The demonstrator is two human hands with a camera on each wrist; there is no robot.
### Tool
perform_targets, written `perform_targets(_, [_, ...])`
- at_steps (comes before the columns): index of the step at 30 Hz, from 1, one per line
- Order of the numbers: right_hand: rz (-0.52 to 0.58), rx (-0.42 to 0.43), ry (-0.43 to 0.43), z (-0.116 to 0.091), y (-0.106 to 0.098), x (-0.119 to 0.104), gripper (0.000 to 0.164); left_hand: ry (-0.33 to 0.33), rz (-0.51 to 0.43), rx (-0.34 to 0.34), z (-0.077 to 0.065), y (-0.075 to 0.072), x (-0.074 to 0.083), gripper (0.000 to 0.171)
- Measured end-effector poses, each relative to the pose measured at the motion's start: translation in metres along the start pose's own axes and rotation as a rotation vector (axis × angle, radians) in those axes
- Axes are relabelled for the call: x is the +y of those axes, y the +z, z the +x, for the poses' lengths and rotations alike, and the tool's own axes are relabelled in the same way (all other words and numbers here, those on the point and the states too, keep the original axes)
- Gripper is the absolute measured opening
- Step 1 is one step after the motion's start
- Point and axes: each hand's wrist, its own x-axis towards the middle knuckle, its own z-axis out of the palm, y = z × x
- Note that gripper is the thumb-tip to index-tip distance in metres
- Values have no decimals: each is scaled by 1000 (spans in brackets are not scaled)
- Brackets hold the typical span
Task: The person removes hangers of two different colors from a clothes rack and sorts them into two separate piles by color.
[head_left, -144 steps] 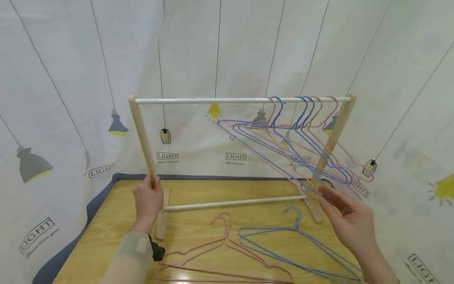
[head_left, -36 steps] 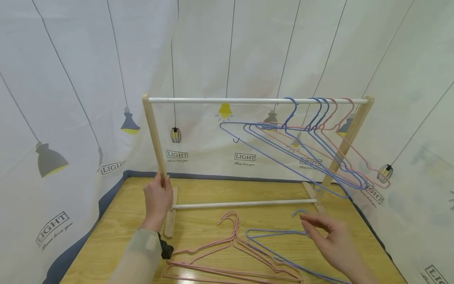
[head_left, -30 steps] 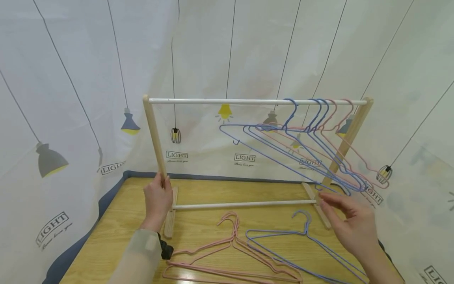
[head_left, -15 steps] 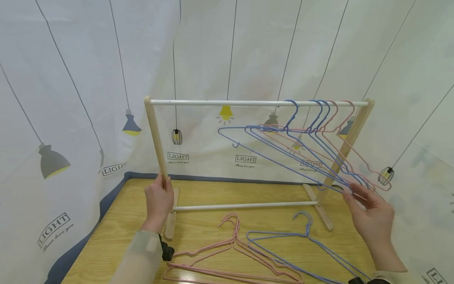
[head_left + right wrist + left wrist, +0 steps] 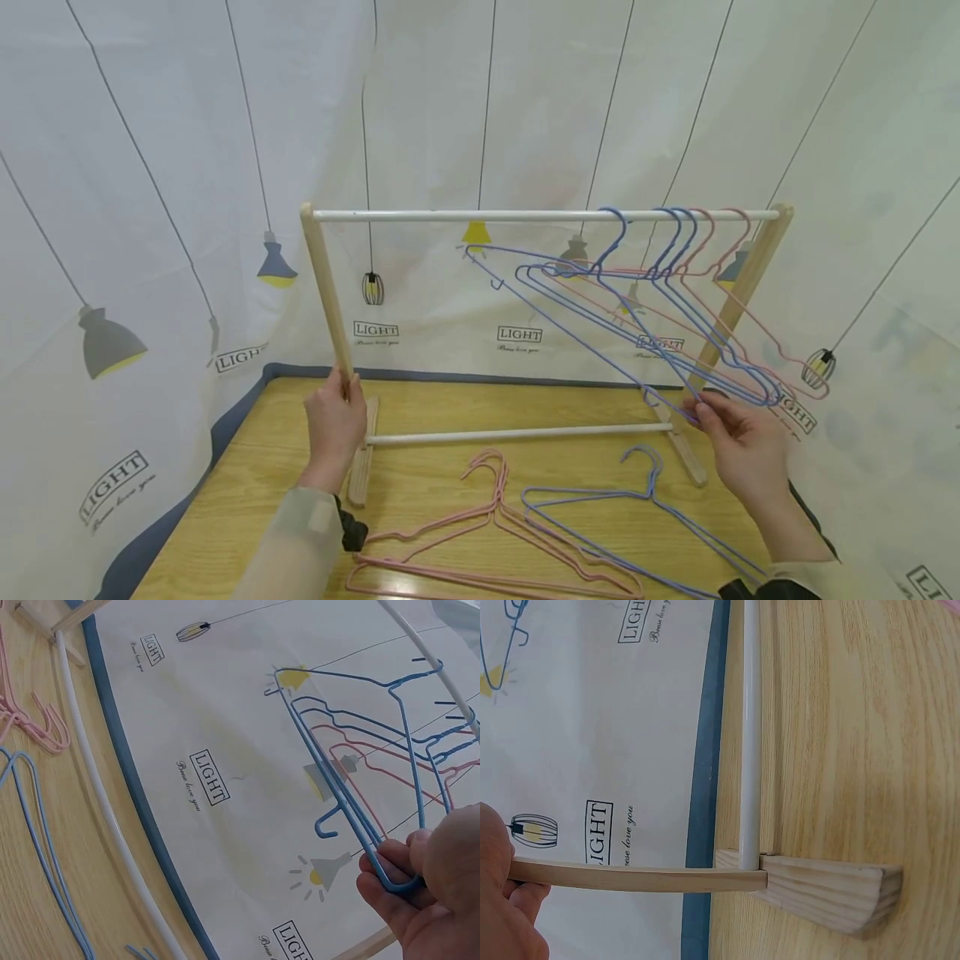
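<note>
My left hand (image 5: 335, 421) grips the left wooden post (image 5: 327, 300) of a small clothes rack, low down; in the left wrist view that hand shows at the lower left, at the post. With thumb and fingers, my right hand (image 5: 750, 454) pinches the near lower corner of the leftmost blue hanger (image 5: 617, 232). Its hook stays over the white top rod (image 5: 450, 216), and the right wrist view shows the corner of this blue hanger (image 5: 401, 887) between the fingers. Farther right on the rod hang several other hangers, blue (image 5: 678, 242) and pink (image 5: 742, 237).
On the wooden table (image 5: 420, 396), pink hangers (image 5: 495, 500) lie in front of the rack, with blue hangers (image 5: 649, 479) beside them on the right. A lower white bar (image 5: 517, 435) joins the rack's feet. Behind hangs a lamp-patterned cloth (image 5: 420, 125).
A pink hanger that hung beside the leftmost blue one has left the rod. My right hand went down near the table, then rose and took the blue hanger's corner. The left hand kept its grip.
</note>
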Motion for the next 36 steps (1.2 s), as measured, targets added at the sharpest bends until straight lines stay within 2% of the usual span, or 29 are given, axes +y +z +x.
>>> perform_targets(3, [5,76,10,0,7,-4,19,2,-3,-3,0,0,0,9])
perform_targets(7, [-69,203,51,0,11,-9,18,18,-3,2,0,0,0,8])
perform_targets(11, [-107,289,29,2,11,-16,17,21,-1,7,0,0,0,8])
perform_targets(15, [-76,352,-34,6,10,-23,18,18,-5,12,0,0,-1,8])
perform_targets(19, [-67,411,-56,9,8,-31,19,19,-9,13,0,-1,0,8])
perform_targets(24, [-5,470,-20,11,0,-42,20,6,-6,-1,0,-1,0,9])
perform_targets(27, [121,481,10,9,-8,-46,20,2,-6,-9,-1,-1,-2,9])
perform_targets(29, [226,482,50,5,-14,-47,18,4,-2,-10,-1,0,-2,9])
perform_targets(32, [364,487,181,-6,-23,-46,17,12,4,-7,-1,1,-3,10])
perform_targets(36, [411,481,381,-24,-33,-36,23,24,2,6,0,1,-3,9])
